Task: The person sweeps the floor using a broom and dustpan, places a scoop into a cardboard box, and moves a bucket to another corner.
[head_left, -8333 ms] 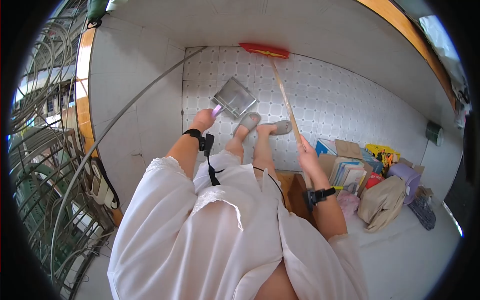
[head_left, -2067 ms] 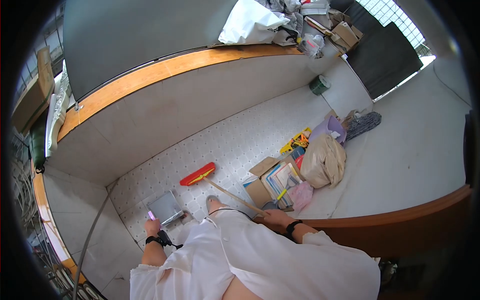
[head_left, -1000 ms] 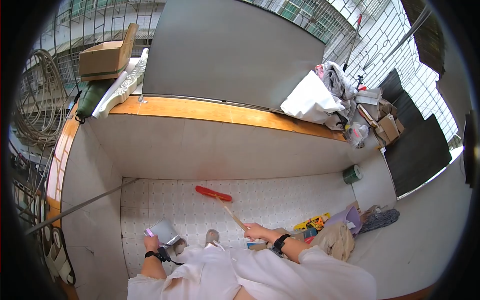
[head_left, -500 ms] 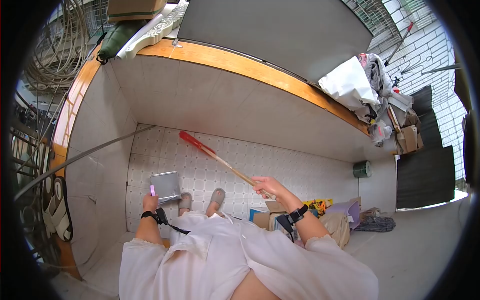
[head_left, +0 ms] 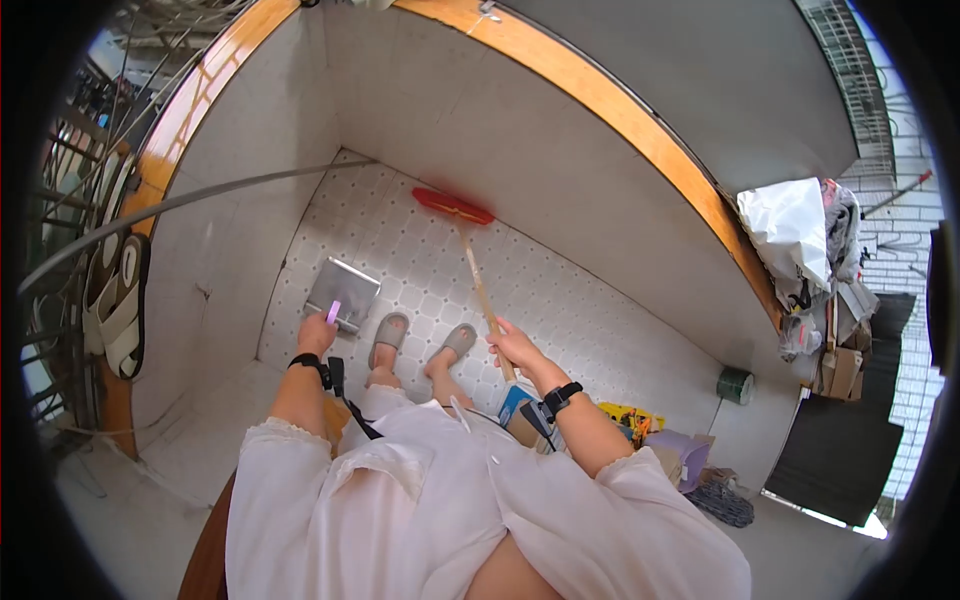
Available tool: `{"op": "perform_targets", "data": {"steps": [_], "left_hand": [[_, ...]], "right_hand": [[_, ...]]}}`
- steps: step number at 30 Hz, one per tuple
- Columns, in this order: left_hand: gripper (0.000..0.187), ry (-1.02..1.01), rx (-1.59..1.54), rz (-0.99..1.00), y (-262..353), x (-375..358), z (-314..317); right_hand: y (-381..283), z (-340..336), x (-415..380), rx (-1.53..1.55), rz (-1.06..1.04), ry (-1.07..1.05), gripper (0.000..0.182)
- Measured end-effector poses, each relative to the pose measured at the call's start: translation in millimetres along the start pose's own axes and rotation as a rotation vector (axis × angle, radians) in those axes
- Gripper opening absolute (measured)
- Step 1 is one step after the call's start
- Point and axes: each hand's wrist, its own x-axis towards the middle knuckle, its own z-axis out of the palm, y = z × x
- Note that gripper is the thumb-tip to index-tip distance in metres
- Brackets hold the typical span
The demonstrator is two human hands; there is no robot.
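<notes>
My right hand (head_left: 512, 346) is wrapped round the wooden handle of a broom (head_left: 476, 270). Its red head (head_left: 452, 206) rests on the patterned tile floor, close to the foot of the back wall. At the left, my left hand (head_left: 316, 334) grips the purple handle of a metal dustpan (head_left: 345, 284). The pan lies low over the tiles, left of my feet in grey slippers (head_left: 390, 332). Part of the broom handle is hidden behind my right fingers.
A grey cable (head_left: 200, 203) crosses the left wall to the floor corner. Sandals (head_left: 125, 300) stand at the far left. Boxes, a purple bin (head_left: 684, 452) and a dark green can (head_left: 735, 385) stand at the right. A white bag (head_left: 786, 232) sits on the wood-edged ledge.
The broom has swung from a slant to nearly upright in view, its head shifting right along the wall and turning broadside. The view has also turned and tilted down.
</notes>
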Motion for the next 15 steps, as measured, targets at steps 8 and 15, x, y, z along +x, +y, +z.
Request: {"op": "perform_targets", "data": {"steps": [8,15], "left_hand": [[0.031,-0.052,0.07,-0.066,0,-7,-9],[0.031,-0.052,0.014,-0.119,-6,-1,1]], "right_hand": [[24,15,-19,-0.127,0.03,-0.019,0.062],[12,-4,-100,-0.023,0.135,-0.294,0.06]]}}
